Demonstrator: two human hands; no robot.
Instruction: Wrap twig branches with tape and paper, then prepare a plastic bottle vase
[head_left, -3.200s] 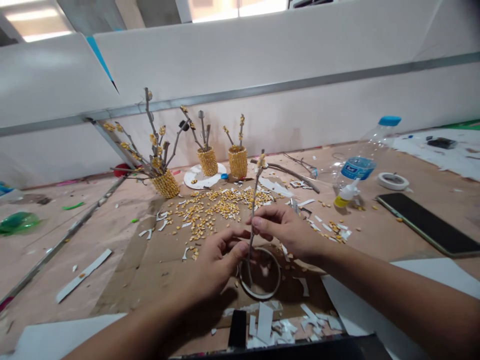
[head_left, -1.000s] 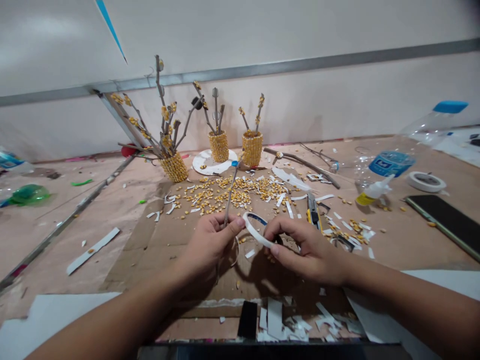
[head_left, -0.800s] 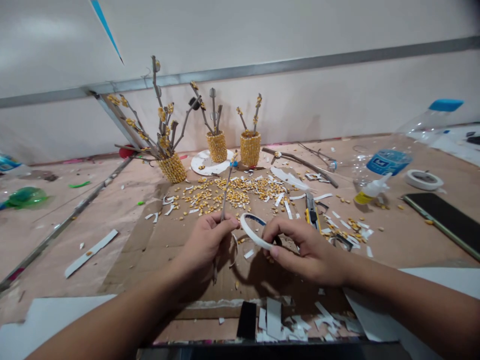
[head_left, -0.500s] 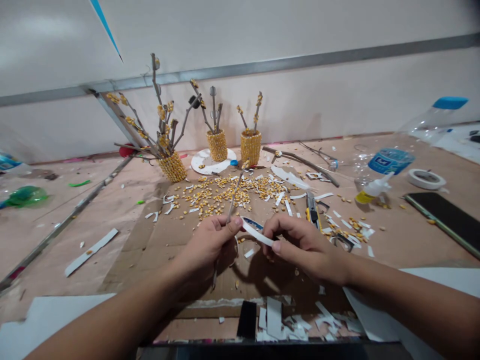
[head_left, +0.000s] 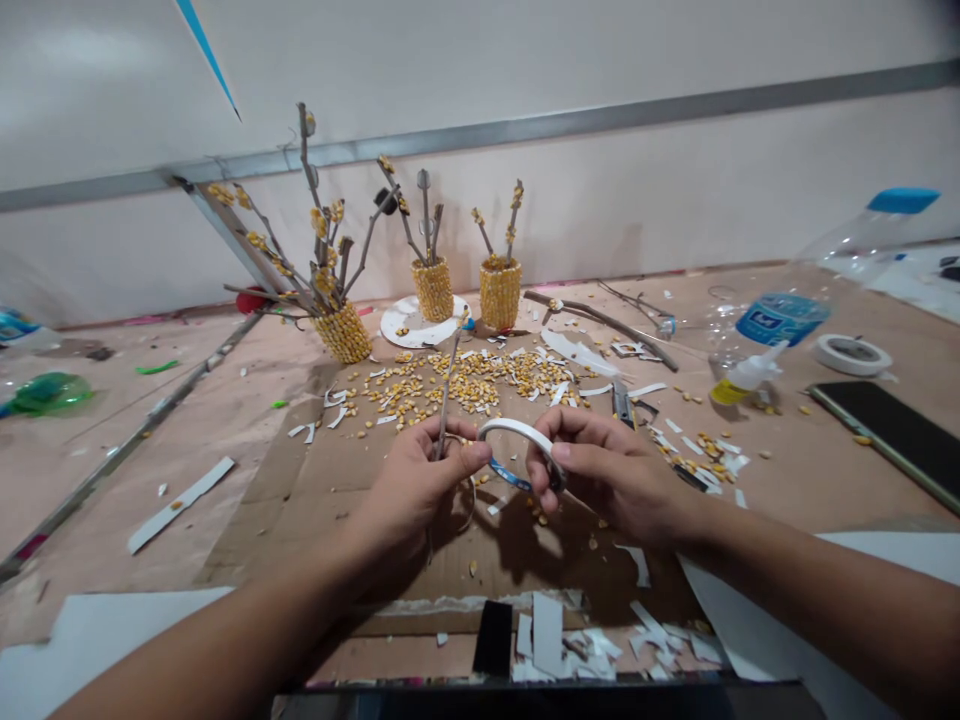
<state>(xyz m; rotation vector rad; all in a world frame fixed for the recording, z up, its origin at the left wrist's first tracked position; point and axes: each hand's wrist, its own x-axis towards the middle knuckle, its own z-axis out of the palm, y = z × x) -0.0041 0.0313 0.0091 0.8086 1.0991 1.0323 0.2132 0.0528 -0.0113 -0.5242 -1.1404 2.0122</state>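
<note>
A thin twig (head_left: 448, 388) stands nearly upright in my left hand (head_left: 420, 485), with a kernel-like yellow tip at its top. My left thumb and fingers are closed, and the thumb tip touches the near-left edge of a narrow roll of white tape (head_left: 519, 427). That ring has a blue-printed inner face and tilts above the cardboard. Closed on its right side are the thumb and fingers of my right hand (head_left: 615, 470). A thin pale loop hangs under my left fingers; what it belongs to is unclear. Loose corn kernels (head_left: 480, 380) lie beyond both hands.
Three kernel-covered pots (head_left: 500, 292) with twigs stand at the back. A box cutter (head_left: 622, 402), glue bottle (head_left: 746, 375), plastic bottle (head_left: 780, 315), another tape roll (head_left: 853, 354) and phone (head_left: 892, 435) are on the right. Paper scraps (head_left: 548, 632) litter the cardboard's front edge.
The tape roll has tipped up, so its ring and blue inside show more. The twig has swung left and leans less. My right fingers have shifted along the roll.
</note>
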